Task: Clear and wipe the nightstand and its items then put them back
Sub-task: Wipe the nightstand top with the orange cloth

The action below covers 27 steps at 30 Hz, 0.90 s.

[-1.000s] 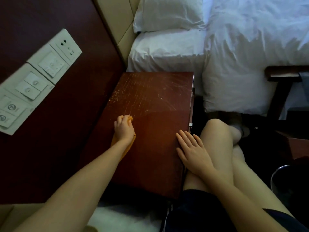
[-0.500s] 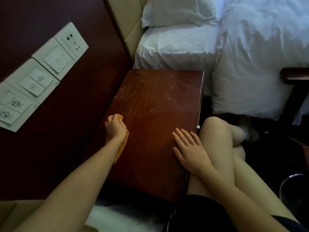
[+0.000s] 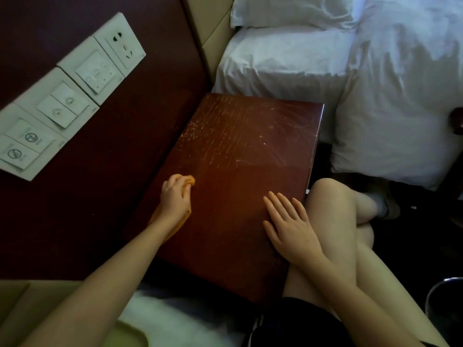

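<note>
One nightstand (image 3: 238, 171). On it: one orange cloth (image 3: 191, 181), two hands — left hand (image 3: 175, 196), right hand (image 3: 290, 226). Left of nightstand, four white wall plates (image 3: 62, 103). Beyond nightstand — one pillow (image 3: 288, 11).

The surface (image 3: 238, 151) is a dark red-brown wooden top with a gloss. Its far half carries many thin pale scratches and small light specks. An orange cloth (image 3: 191, 181) lies on it at the left edge, bunched under the left hand (image 3: 175, 196), which grips it. The right hand (image 3: 288, 224) rests flat on the wood near the right edge, with straight fingers. Nothing else lies on this top.
</note>
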Each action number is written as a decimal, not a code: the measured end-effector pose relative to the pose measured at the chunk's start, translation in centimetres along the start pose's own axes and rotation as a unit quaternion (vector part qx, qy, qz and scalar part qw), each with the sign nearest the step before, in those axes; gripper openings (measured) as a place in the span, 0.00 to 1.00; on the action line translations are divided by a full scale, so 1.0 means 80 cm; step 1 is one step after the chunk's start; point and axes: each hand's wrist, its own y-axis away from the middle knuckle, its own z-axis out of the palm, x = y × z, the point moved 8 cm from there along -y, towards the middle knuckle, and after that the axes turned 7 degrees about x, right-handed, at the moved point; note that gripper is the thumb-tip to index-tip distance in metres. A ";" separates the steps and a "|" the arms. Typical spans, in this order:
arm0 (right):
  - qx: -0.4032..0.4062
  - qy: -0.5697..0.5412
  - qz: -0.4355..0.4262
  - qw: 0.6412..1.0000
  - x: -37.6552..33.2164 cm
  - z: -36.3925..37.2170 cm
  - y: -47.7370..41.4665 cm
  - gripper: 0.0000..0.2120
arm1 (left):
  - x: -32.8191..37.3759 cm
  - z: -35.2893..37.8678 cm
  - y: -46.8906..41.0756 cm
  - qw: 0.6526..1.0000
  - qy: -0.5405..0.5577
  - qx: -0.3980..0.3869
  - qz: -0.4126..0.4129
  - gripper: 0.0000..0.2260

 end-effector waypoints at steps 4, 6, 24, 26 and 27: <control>-0.002 -0.005 0.005 1.000 0.000 0.000 0.002 0.26 | -0.018 -0.007 -0.033 0.990 -0.015 0.047 -0.134 0.10; -0.008 -0.004 0.009 1.000 0.000 0.001 0.004 0.26 | -0.009 -0.002 -0.039 0.984 -0.015 0.062 -0.164 0.11; 0.002 -0.006 0.023 1.000 0.003 -0.001 0.004 0.26 | -0.062 -0.020 -0.035 0.972 -0.048 0.087 -0.214 0.13; 0.005 -0.007 0.028 1.000 0.003 -0.003 0.004 0.26 | -0.056 -0.015 -0.051 0.967 -0.046 0.080 -0.239 0.13; 0.006 -0.009 0.030 0.999 0.003 -0.004 0.004 0.26 | -0.051 -0.012 -0.056 0.967 -0.046 0.075 -0.237 0.13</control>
